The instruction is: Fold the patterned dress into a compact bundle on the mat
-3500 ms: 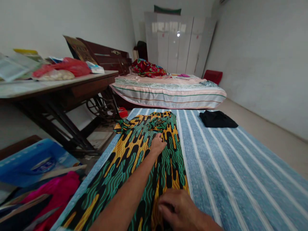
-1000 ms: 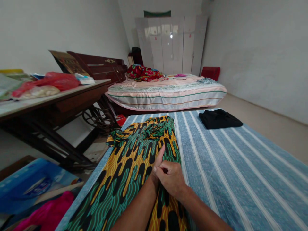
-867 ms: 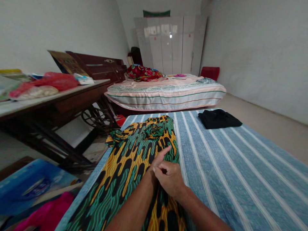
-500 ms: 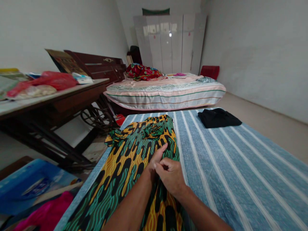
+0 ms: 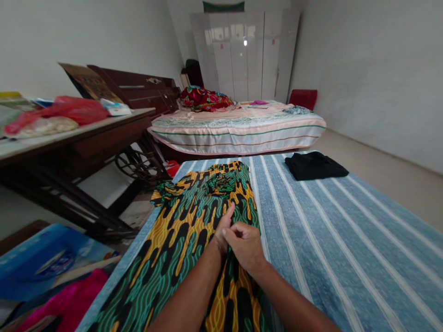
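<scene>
A long garment [image 5: 194,216] patterned in black, green and yellow, with a short sleeve at its far left, lies spread lengthwise before me. Low over its right half, my left hand [image 5: 224,227] is seen edge-on, one digit stretched forward and the other fingers mostly hidden. Against it rests my right hand [image 5: 247,246], closed, its thumb and forefinger curled together and the thumb tip at the left hand. What the right fingers hold, if anything, is hidden. Below the wrists, a dark crease runs down the cloth.
Blue-and-white striped bedding [image 5: 311,240] lies under the garment. A folded black garment [image 5: 314,166] sits at its far right. To the left stand a treadle table [image 5: 104,124] and a blue package [image 5: 51,263]. A second bed [image 5: 238,136] stands beyond.
My view has tilted down slightly, then the room sits a little higher in the picture. The left hand's outstretched digit has shifted slightly left; both hands stay together over the garment.
</scene>
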A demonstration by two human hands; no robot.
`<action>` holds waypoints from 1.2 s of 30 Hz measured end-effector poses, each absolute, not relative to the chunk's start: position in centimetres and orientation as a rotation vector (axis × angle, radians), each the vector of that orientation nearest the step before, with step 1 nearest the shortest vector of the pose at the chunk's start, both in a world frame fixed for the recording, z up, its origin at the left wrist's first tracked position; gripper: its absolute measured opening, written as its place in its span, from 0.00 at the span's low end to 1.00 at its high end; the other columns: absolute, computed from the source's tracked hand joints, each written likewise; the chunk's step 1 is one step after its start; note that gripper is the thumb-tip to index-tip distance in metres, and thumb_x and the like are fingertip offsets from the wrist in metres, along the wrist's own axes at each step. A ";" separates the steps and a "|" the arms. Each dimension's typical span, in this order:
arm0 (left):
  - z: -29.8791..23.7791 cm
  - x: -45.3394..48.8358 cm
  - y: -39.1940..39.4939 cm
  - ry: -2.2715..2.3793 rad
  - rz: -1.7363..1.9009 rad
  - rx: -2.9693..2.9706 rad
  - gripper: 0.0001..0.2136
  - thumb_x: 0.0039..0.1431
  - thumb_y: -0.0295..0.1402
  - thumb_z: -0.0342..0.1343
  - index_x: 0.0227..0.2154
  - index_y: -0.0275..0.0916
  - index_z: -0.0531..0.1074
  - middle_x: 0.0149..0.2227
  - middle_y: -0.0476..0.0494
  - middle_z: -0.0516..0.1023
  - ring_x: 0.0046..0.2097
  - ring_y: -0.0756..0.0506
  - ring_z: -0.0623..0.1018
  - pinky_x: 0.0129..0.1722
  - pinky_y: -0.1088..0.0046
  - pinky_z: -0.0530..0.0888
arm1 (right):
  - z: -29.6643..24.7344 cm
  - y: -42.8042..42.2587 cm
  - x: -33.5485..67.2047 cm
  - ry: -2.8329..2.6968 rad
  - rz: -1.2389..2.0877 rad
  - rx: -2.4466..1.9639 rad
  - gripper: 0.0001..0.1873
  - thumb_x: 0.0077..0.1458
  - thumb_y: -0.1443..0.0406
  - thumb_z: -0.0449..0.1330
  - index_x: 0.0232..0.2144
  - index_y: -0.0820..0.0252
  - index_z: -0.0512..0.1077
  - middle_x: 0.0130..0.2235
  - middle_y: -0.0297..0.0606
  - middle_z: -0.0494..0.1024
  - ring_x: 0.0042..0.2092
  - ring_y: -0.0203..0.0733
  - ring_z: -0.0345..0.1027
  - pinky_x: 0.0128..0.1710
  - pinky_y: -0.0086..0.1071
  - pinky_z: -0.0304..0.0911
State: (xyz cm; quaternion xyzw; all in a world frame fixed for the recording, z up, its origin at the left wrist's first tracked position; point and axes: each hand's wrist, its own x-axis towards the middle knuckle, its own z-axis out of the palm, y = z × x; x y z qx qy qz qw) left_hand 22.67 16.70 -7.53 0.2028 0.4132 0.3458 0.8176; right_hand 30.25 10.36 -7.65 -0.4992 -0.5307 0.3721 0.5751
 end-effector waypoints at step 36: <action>-6.4 20.3 4.4 0.796 0.562 0.228 0.25 0.56 0.49 0.49 0.45 0.31 0.71 0.36 0.36 0.80 0.43 0.39 0.78 0.45 0.63 0.71 | -9.2 11.0 31.0 -1.262 1.060 -1.177 0.19 0.45 0.55 0.58 0.13 0.59 0.62 0.16 0.24 0.58 0.21 0.30 0.50 0.21 0.25 0.48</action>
